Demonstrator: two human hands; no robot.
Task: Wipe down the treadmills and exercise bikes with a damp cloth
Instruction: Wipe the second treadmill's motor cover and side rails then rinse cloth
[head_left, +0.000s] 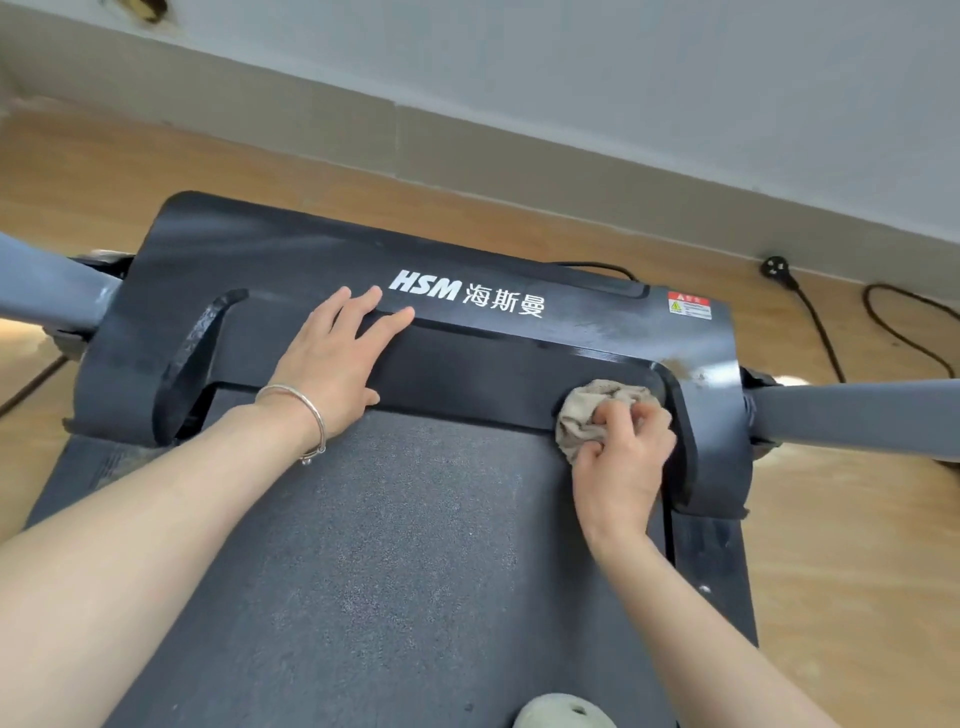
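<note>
The right hand (621, 457) grips the crumpled beige cloth (592, 410) at the inner right corner of the black plastic motor cover (291, 260). The left hand (332, 358) rests there, fingers spread. I judge the next stroke needs firm pressure leftwards.

head cam | forward-down | close over treadmill (395, 545) front

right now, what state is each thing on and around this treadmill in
cloth: bunched, pressed into the cover's right inner corner
right hand: fingers curled round the cloth
left hand: flat, resting on the cover
cover: streaked, dusty at its right end
belt: speckled with dust
plug: lying on the floor, not in a socket
</note>
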